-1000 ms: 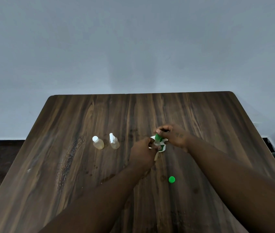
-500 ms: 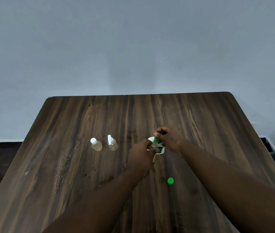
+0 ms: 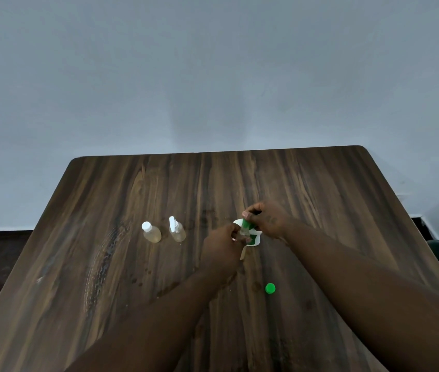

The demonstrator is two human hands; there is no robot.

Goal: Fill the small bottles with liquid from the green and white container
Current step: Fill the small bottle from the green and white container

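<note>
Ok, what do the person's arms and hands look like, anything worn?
The left forearm and right forearm are bare to the frame edge: no sleeves, gloves, watch or bracelet in view. The left hand shows no rings. The right hand has a small dark marking on its back, too blurred to read.

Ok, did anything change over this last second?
Nothing visibly. The right hand still grips the green and white container at its top and the left hand still holds what looks like a third small bottle against it. The two small bottles and the green cap rest as before on the table; the slight common shift is the camera's.
</note>
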